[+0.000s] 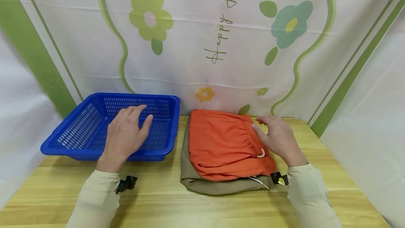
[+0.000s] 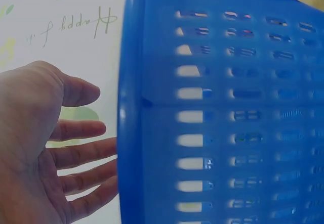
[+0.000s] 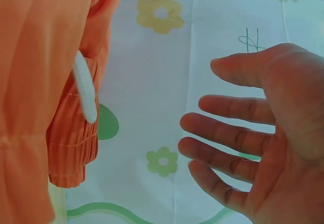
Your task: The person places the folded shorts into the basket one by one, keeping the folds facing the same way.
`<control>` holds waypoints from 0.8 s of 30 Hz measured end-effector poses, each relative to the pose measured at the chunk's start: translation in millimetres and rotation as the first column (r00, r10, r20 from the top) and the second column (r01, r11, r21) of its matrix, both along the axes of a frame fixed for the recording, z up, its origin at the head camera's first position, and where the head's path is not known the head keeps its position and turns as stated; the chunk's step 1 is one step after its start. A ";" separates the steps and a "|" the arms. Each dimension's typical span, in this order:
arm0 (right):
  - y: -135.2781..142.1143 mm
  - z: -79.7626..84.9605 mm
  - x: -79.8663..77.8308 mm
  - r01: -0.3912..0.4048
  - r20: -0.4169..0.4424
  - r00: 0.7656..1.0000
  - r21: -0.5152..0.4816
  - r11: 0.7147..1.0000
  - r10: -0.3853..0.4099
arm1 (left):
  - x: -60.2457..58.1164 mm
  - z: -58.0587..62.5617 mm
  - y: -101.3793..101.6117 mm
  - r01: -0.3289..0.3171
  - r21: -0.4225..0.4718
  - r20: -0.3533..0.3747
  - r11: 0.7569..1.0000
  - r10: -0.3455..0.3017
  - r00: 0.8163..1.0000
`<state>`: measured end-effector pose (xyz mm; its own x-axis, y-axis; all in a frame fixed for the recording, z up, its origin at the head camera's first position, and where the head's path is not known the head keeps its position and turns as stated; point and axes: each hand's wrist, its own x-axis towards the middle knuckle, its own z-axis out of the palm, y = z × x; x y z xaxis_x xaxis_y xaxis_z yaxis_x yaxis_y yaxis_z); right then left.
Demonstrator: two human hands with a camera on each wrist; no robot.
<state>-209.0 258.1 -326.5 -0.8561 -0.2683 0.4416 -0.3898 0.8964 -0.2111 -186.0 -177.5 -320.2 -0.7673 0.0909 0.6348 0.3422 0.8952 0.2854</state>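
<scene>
My left hand (image 1: 124,133) hovers over the front part of a blue plastic basket (image 1: 171,129), fingers relaxed and holding nothing. In the left wrist view its fingers stand apart beside the basket's rim (image 2: 130,102). A folded pair of orange shorts (image 1: 221,140) with a gathered waistband and white drawstring (image 3: 86,90) lies on the table. Beneath them a folded olive-brown garment (image 1: 218,187) shows along the left and front edges. My right hand (image 1: 278,138) is above the waistband end of the shorts, fingers loosely spread with nothing between them, as the right wrist view also shows.
The wooden table (image 1: 158,203) runs up to a white curtain (image 1: 196,38) printed with flowers and lettering. More white cloth hangs at both sides. The basket stands at the back left, close beside the folded clothes, and its slotted floor shows.
</scene>
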 end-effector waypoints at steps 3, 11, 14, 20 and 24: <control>0.3 0.5 -0.2 0.000 0.025 1.000 -0.002 1.000 0.000 | 1.8 1.3 4.5 0.013 0.004 0.014 1.000 -0.013 1.000; 2.2 -0.2 -1.2 0.001 0.099 0.995 -0.006 1.000 0.000 | 4.2 0.6 19.1 0.069 0.023 0.039 0.997 -0.070 0.997; 3.5 -1.3 -1.6 0.005 0.127 0.992 -0.006 1.000 -0.004 | 4.8 -1.1 24.8 0.090 0.018 0.050 0.996 -0.091 0.995; 4.5 -3.0 -1.8 0.012 0.172 0.985 -0.003 1.000 -0.011 | 5.8 -3.8 34.7 0.130 -0.001 0.050 0.991 -0.130 0.990; 5.0 -4.2 -2.4 0.021 0.190 0.982 0.000 1.000 -0.020 | 6.9 -4.4 40.9 0.156 -0.004 0.035 0.988 -0.155 0.987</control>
<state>-211.4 263.1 -330.6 -0.9297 -0.2492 0.2712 -0.3242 0.9032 -0.2814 -179.1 -136.6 -324.6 -0.7652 0.2149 0.6069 0.4672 0.8339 0.2939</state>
